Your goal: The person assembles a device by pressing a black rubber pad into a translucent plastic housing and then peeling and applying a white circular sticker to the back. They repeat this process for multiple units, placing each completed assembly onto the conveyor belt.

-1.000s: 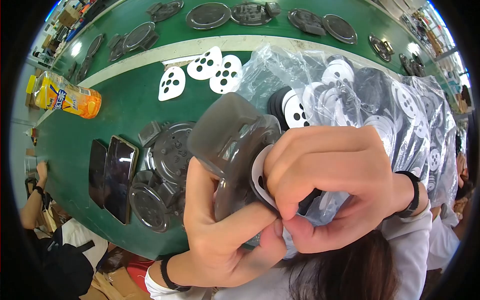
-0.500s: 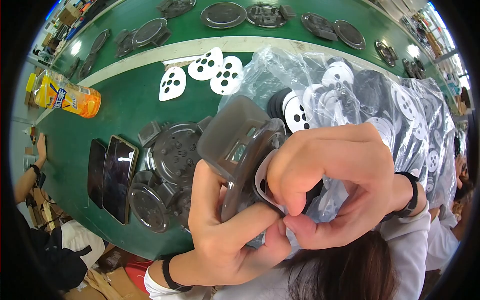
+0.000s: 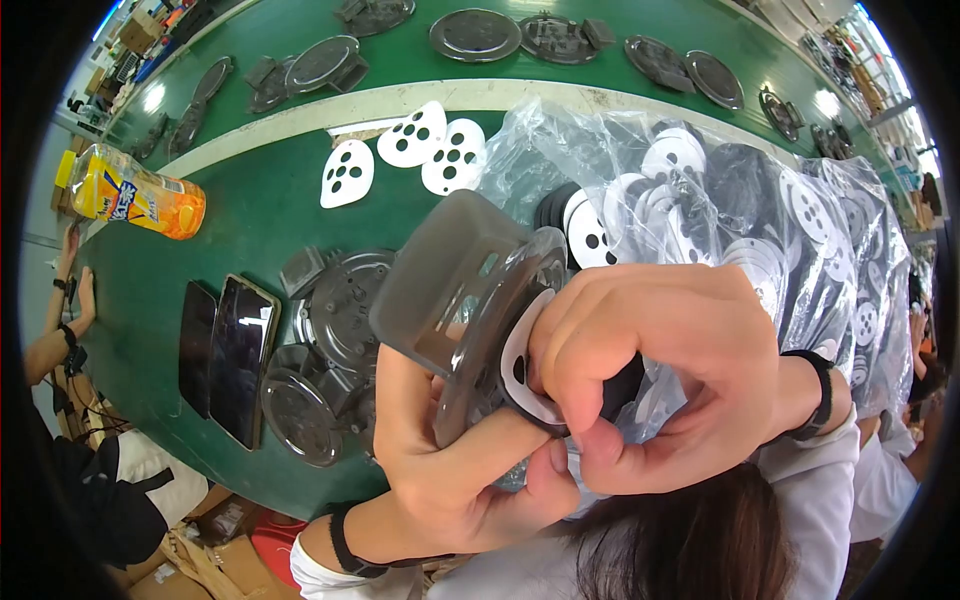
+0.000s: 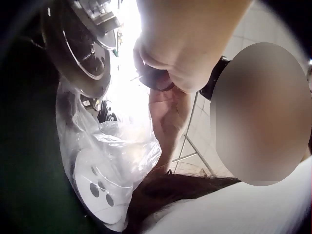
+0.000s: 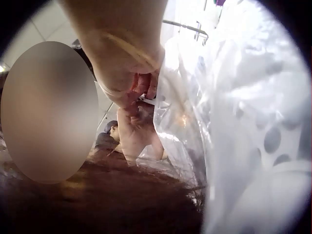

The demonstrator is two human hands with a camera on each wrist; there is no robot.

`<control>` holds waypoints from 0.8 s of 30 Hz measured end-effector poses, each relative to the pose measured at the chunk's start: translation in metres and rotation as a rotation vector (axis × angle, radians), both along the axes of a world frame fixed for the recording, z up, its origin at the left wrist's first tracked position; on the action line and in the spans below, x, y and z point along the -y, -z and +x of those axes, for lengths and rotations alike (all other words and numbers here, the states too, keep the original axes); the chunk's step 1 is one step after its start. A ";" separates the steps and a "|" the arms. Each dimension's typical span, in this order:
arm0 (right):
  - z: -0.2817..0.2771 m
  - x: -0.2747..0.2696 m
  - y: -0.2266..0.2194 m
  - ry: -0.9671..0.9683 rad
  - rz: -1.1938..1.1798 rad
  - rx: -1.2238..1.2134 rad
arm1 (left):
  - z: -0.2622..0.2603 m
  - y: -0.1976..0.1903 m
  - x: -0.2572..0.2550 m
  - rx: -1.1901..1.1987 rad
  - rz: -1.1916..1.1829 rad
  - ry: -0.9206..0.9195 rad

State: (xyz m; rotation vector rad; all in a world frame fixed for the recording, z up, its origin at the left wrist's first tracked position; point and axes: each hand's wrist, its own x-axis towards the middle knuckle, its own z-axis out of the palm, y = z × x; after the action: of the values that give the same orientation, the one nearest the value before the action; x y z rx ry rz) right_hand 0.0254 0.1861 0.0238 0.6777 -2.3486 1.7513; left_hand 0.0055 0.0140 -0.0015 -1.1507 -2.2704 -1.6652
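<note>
we see the left hand [image 3: 450,465] gripping a smoky translucent plastic housing [image 3: 440,280] above the green bench [image 3: 230,215], toward its near edge — the right hand [image 3: 695,320] pinches a white perforated pad [image 3: 512,350] at the housing's round face. by the bench's far edge, three loose white pads [image 3: 350,198] lie beside a clear plastic bag [image 3: 530,128].

On my monitor I see white sleeves [image 3: 815,455] and black wrist bands [image 3: 345,549] at four and seven o'clock.
</note>
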 end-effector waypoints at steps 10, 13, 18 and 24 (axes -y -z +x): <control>0.004 -0.002 -0.002 -0.003 -0.164 0.117 | 0.005 0.004 0.008 0.309 0.192 0.030; 0.005 -0.004 -0.004 -0.021 -0.084 0.081 | 0.006 0.007 0.006 0.408 0.340 0.073; 0.005 -0.009 -0.008 -0.065 -0.153 0.181 | 0.001 0.019 0.016 0.276 0.127 0.115; -0.004 -0.017 -0.018 0.031 -0.505 0.359 | 0.001 0.023 0.018 0.639 0.365 0.113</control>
State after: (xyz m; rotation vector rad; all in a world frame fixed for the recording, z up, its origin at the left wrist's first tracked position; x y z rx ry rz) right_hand 0.0217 0.2029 0.0418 0.2622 -1.9366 2.4826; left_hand 0.0063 -0.0041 -0.0242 -0.7428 -2.0584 -2.6548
